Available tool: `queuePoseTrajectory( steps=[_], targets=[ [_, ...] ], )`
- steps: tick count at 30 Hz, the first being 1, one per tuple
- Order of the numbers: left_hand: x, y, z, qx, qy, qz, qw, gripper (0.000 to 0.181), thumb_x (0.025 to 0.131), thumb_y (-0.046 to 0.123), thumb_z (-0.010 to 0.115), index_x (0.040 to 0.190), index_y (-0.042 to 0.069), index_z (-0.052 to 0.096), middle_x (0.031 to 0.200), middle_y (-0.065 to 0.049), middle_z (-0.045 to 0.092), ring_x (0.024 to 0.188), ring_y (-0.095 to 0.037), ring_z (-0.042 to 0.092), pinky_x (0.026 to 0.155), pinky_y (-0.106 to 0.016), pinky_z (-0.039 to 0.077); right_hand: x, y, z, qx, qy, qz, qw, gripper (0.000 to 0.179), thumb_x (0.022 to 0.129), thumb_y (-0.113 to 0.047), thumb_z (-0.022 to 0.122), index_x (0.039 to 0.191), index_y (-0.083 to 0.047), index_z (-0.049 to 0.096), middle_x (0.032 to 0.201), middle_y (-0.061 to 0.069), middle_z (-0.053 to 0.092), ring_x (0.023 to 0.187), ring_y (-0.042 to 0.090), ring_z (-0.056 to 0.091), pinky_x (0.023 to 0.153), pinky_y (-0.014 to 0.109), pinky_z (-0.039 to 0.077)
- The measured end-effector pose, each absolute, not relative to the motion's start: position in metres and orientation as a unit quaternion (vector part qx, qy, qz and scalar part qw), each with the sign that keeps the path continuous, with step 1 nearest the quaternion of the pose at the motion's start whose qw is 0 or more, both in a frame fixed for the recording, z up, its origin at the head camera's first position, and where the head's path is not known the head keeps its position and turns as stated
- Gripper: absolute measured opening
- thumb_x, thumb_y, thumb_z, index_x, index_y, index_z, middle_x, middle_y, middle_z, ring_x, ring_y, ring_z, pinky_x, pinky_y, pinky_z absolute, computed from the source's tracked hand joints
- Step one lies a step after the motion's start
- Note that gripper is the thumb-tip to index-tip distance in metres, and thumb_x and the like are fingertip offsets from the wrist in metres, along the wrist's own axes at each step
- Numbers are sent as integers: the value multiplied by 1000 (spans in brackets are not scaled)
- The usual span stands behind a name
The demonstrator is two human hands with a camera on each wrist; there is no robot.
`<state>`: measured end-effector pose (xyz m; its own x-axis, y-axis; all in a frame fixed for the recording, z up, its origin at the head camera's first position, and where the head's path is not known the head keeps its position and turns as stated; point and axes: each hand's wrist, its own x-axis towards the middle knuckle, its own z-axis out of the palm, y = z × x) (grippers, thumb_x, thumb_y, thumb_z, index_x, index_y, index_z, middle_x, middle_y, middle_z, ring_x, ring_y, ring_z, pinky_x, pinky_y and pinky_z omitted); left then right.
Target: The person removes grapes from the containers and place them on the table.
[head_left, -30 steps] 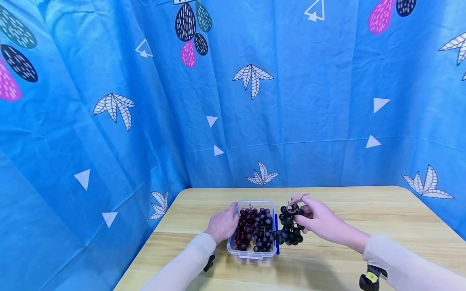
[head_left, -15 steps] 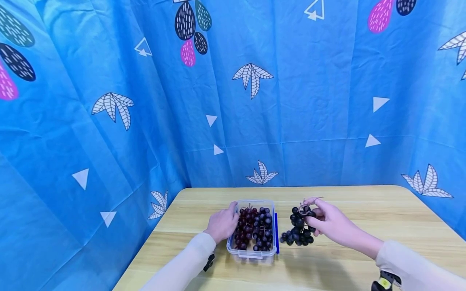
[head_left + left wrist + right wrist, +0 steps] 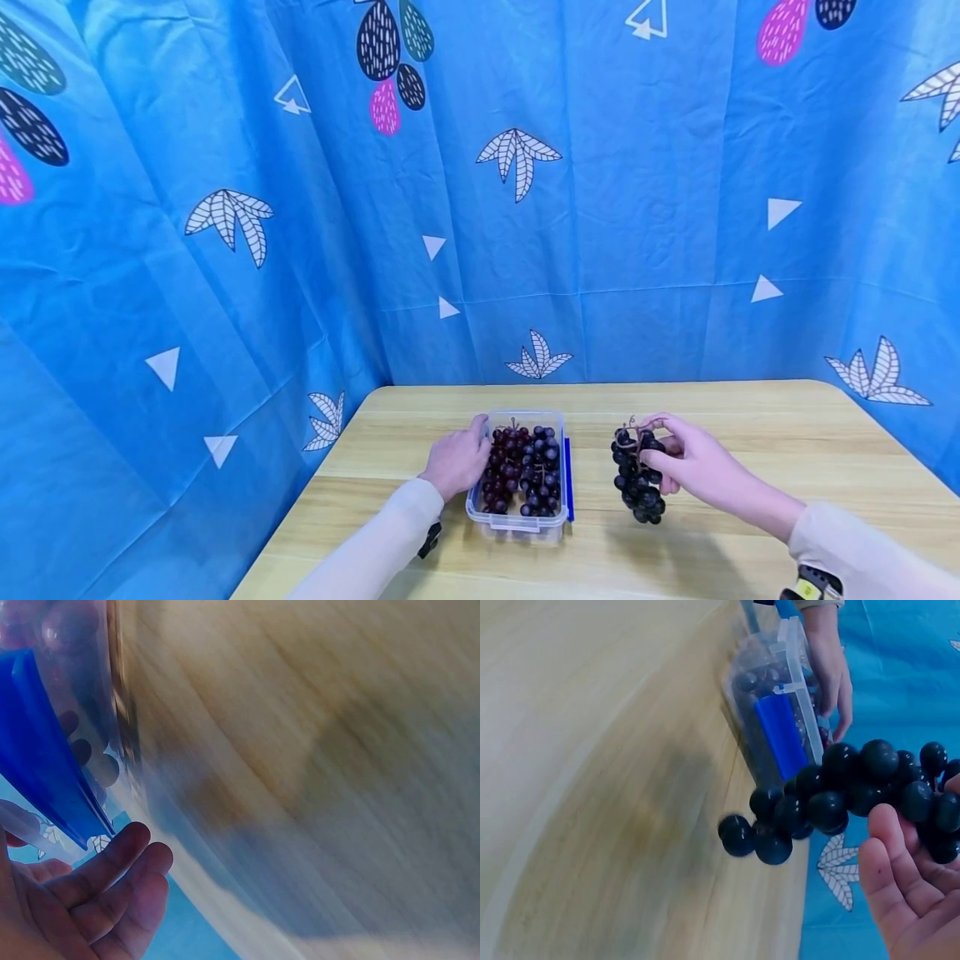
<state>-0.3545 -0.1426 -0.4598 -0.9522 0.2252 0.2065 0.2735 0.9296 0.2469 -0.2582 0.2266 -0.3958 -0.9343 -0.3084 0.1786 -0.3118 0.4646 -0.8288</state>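
A bunch of black grapes (image 3: 639, 492) hangs above the table to the right of a clear plastic container (image 3: 517, 525). My right hand (image 3: 693, 462) pinches its stem near the top; the right wrist view shows the grapes (image 3: 829, 810) beside my fingertips (image 3: 885, 823). My left hand (image 3: 456, 462) holds the container's left rim. Other fingers of that hand (image 3: 97, 900) stand beside a blue side flap (image 3: 49, 750). Inside the container, reddish grapes (image 3: 504, 471) lie on the left and dark purple grapes (image 3: 542, 471) on the right.
The container stands on a light wooden table (image 3: 750, 433). A second blue flap (image 3: 569, 479) hangs down on its right side. Behind and to the left of the table hangs a blue patterned curtain (image 3: 637, 208).
My right hand has carried the black grapes to the right, away from the container, and the bunch now hangs more upright. The left hand stays at the rim.
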Motion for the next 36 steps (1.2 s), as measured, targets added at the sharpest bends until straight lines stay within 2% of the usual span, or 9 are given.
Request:
queuePoseTrajectory(
  steps=[4, 10, 16, 22, 28, 36],
  targets=[
    [-354, -144, -459, -125, -978, -142, 85, 47, 106, 31, 40, 149, 13, 42, 68, -1, 59, 50, -16, 49, 47, -33, 41, -257, 224, -396, 165, -852, 496, -19, 46, 98, -27, 64, 131, 0, 48, 66, 10, 65, 57, 28, 65, 61, 33, 56],
    [-354, -145, -458, -126, -978, -147, 82, 47, 106, 30, 39, 150, 12, 41, 60, 2, 51, 47, -15, 47, 44, -33, 39, -255, 220, -398, 125, -832, 537, -62, 52, 97, -28, 64, 131, 6, 46, 69, 13, 65, 59, 30, 68, 58, 41, 60],
    [-352, -144, -456, -131, -977, -150, 77, 48, 107, 30, 39, 151, 11, 41, 58, 2, 51, 46, -15, 47, 44, -33, 40, -257, 212, -404, 101, -827, 548, -77, 51, 97, -29, 64, 131, 6, 47, 72, 13, 64, 58, 28, 68, 60, 43, 60],
    [-352, -143, -458, -129, -978, -149, 73, 48, 107, 31, 38, 151, 12, 40, 58, 2, 51, 46, -15, 47, 44, -33, 40, -265, 201, -407, 91, -835, 538, -67, 52, 96, -29, 64, 134, 2, 47, 70, 11, 63, 59, 26, 65, 61, 40, 59],
    [-352, -144, -459, -130, -977, -147, 80, 48, 107, 31, 38, 150, 12, 41, 59, 3, 51, 47, -15, 48, 45, -33, 40, -280, 195, -412, 89, -852, 514, -39, 44, 96, -28, 65, 131, -5, 51, 67, 9, 62, 60, 25, 63, 56, 36, 54],
    [-354, -144, -461, -127, -977, -153, 81, 49, 106, 32, 38, 151, 13, 40, 61, 2, 54, 47, -15, 49, 45, -33, 41, -298, 194, -420, 91, -867, 489, -19, 43, 98, -29, 62, 131, -4, 52, 72, 4, 62, 66, 22, 61, 55, 28, 48]
  ],
)
